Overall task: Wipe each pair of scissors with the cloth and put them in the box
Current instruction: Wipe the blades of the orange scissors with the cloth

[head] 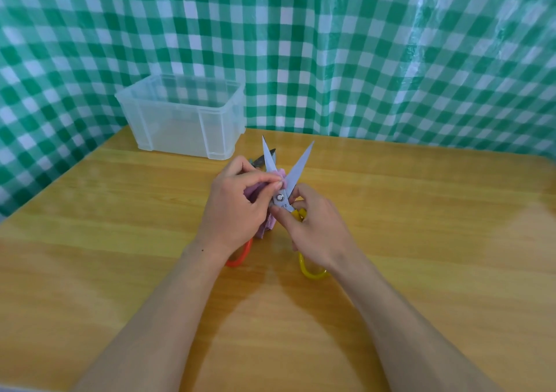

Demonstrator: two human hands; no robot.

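Over the table (421, 241) the scissors (296, 169) stand between both hands, with the blades spread in a V toward 12 o'clock and the yellow handles toward 6 o'clock under the right hand (316, 226). This hand curls its fingers around them just below the pivot, while the left hand (231, 208), at their 9 o'clock, pinches the pink cloth (269, 224) against the left blade. The box (168, 126) stands at 11 o'clock from the hands, well apart.
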